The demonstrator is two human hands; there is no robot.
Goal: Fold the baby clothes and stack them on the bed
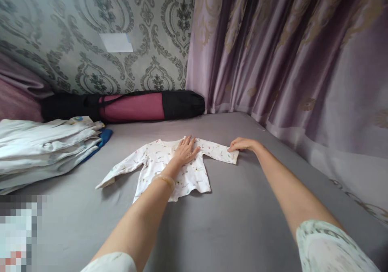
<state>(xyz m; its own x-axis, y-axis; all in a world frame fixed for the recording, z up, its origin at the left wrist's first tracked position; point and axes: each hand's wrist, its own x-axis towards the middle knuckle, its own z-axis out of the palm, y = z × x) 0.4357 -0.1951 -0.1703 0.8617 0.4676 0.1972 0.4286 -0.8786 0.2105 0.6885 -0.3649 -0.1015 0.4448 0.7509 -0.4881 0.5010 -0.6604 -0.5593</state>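
Observation:
A small white long-sleeved baby shirt (160,159) with a scattered print lies spread on a grey bed sheet (230,219). My left hand (185,150) rests flat on its upper chest, near the right shoulder, fingers spread. At the end of the sleeve on the right, my right hand (241,144) pinches the fabric near the cuff. The other sleeve stretches out to the left, angled toward me. My left forearm covers part of the shirt's lower body.
Folded white cloths (45,150) are stacked at the left, with a blue piece beneath. Along the wall lies a long black and maroon bag (133,107). Purple curtains (273,49) hang at the right. The lower left corner is pixelated.

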